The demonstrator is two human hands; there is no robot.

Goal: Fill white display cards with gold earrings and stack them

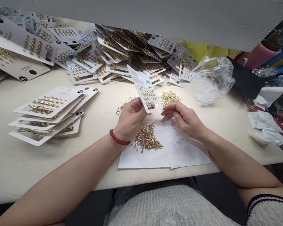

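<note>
My left hand grips the lower edge of a white earring card and holds it tilted above the table; gold earrings fill the card. My right hand is pinched at the card's lower right corner, fingers closed on something too small to name. A red bead bracelet circles my left wrist. Beneath my hands lies a white paper sheet with a heap of small gold pieces. A pile of gold hoops lies just behind the card.
A fanned stack of filled cards sits at the left. A large heap of cards spreads along the back. A crumpled clear plastic bag lies at the right, with white scraps and clutter beyond it.
</note>
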